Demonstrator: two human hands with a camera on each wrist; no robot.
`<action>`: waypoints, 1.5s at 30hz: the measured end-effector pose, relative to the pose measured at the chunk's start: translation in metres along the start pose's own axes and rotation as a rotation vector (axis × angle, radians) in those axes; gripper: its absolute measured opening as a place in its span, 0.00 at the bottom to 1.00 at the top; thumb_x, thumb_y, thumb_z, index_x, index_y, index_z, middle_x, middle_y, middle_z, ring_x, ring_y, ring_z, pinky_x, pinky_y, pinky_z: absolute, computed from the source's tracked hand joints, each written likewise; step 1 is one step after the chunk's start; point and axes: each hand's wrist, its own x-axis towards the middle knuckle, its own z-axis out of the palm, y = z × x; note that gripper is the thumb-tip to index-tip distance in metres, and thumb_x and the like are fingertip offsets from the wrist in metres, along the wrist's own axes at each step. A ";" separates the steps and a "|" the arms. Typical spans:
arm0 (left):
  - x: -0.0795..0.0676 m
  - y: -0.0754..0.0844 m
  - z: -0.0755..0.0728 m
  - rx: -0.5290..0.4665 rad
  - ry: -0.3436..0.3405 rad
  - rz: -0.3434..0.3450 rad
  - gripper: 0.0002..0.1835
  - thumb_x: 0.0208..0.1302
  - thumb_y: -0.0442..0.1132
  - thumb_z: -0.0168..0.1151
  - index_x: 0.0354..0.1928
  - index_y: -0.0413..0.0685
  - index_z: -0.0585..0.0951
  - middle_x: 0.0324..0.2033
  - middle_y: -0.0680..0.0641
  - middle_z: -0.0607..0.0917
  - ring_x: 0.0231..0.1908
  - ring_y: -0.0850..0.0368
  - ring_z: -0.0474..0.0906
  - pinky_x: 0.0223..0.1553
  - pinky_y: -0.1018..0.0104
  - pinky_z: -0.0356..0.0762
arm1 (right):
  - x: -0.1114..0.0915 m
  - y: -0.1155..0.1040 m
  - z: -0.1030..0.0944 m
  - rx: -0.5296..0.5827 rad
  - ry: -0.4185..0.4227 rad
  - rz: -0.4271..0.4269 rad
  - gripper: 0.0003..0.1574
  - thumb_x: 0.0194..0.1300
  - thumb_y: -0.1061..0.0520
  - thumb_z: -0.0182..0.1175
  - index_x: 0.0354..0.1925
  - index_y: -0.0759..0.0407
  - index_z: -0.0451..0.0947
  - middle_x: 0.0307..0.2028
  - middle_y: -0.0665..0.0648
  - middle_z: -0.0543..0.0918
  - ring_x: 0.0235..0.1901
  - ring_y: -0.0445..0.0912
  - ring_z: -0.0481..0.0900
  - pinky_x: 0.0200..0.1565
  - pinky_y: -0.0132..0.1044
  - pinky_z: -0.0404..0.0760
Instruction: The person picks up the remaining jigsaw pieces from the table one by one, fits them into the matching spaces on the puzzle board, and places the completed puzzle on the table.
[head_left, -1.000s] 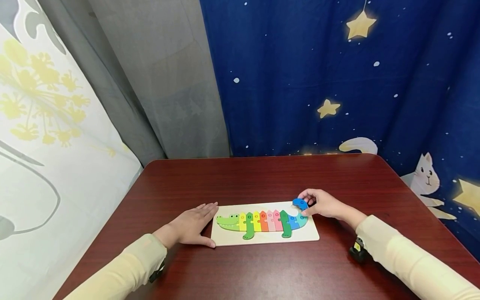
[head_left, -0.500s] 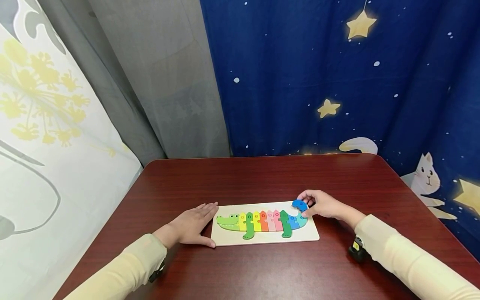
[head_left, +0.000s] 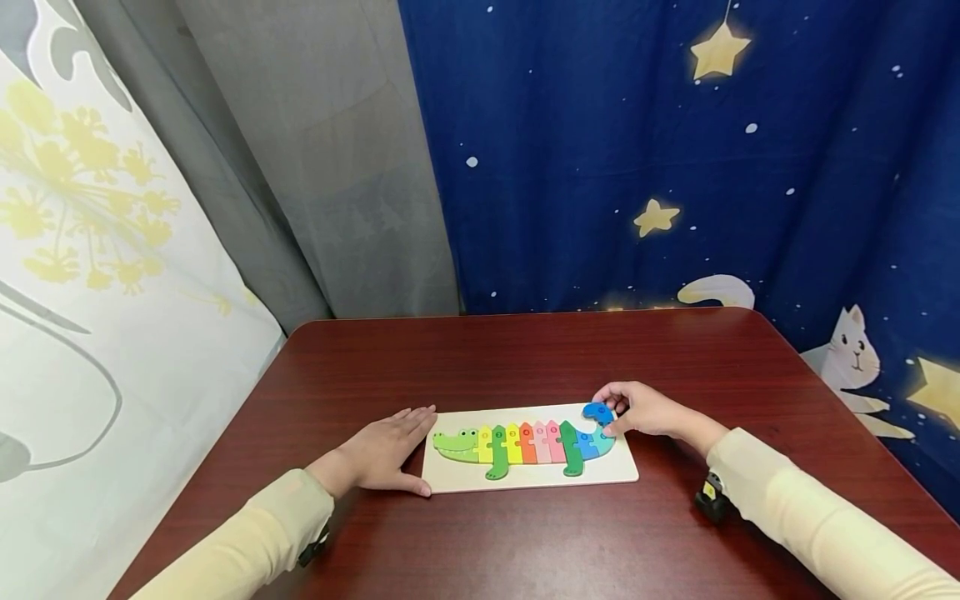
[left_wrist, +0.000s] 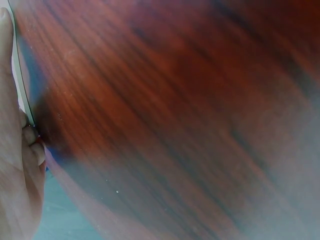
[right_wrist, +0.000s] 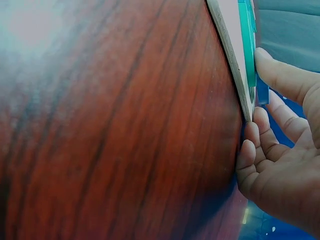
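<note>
A pale wooden puzzle board [head_left: 457,481] lies on the table with a crocodile made of coloured pieces in it, from the green head [head_left: 457,444] to the light-blue tail section [head_left: 603,442]. My right hand [head_left: 647,408] pinches a dark-blue curved tail piece [head_left: 597,412] between thumb and fingers, over the board's upper right corner. In the right wrist view that blue piece [right_wrist: 263,94] shows just past the thumb, close to the turquoise piece [right_wrist: 246,45]. Fingers straight, my left hand [head_left: 386,450] rests at the board's left edge, its thumb at the lower corner.
The dark red wooden table [head_left: 480,542] extends around the board on all sides. Behind it hang a blue star-patterned curtain [head_left: 562,167] and a grey curtain [head_left: 337,167], with a white patterned cloth [head_left: 150,375] at the left.
My right hand has brought the blue tail piece slightly down and left, closer to the light-blue tail section. The left hand and the board have stayed in place.
</note>
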 end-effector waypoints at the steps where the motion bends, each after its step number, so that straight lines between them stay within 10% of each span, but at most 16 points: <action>1: 0.000 0.000 0.000 -0.003 0.001 0.000 0.63 0.52 0.84 0.37 0.75 0.38 0.54 0.74 0.41 0.54 0.72 0.51 0.51 0.71 0.58 0.49 | 0.000 0.000 0.000 -0.003 -0.007 0.000 0.24 0.51 0.65 0.73 0.48 0.65 0.78 0.36 0.57 0.73 0.36 0.51 0.68 0.35 0.37 0.72; 45: -0.002 0.005 -0.003 0.003 -0.014 -0.006 0.63 0.52 0.84 0.37 0.75 0.38 0.53 0.74 0.41 0.54 0.72 0.50 0.51 0.71 0.58 0.49 | -0.001 0.000 -0.002 0.060 -0.057 0.029 0.29 0.49 0.66 0.74 0.51 0.68 0.78 0.36 0.58 0.72 0.35 0.51 0.65 0.33 0.38 0.68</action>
